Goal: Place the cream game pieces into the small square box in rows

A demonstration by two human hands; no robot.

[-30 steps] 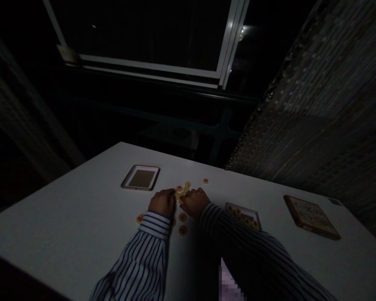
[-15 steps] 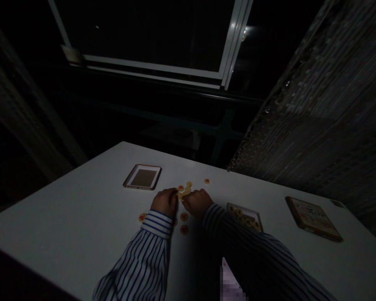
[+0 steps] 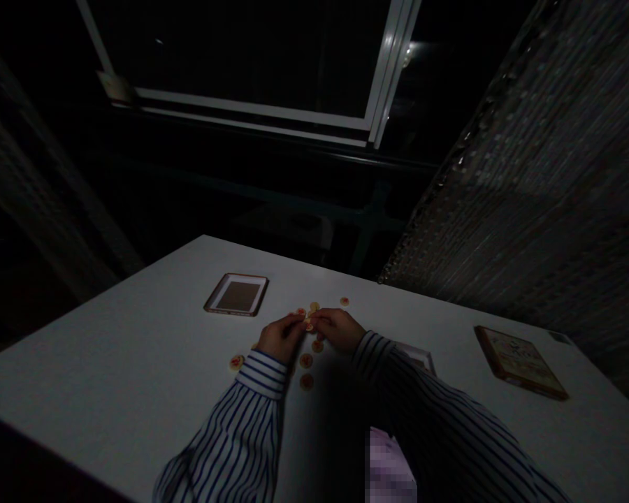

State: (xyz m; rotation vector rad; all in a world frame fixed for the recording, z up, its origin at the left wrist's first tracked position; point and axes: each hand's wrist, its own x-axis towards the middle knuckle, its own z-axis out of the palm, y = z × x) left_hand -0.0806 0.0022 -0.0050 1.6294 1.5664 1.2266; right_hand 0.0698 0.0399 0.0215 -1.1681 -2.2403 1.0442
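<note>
White surface [image 3: 152, 377]: left hand [image 3: 282, 338] and right hand [image 3: 340, 330] meet, fingertips pinching a round piece [image 3: 309, 325] with red marking between them; similar discs [image 3: 306, 360] lie just nearer the wearer.

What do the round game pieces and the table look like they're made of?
The round pieces: perhaps wood or plastic, smooth-looking, judging by their pale yellow, disc-shaped bodies with red markings; the dim light leaves it open. The table: possibly laminate or painted board, since its white top looks flat and even, without visible grain.
</note>
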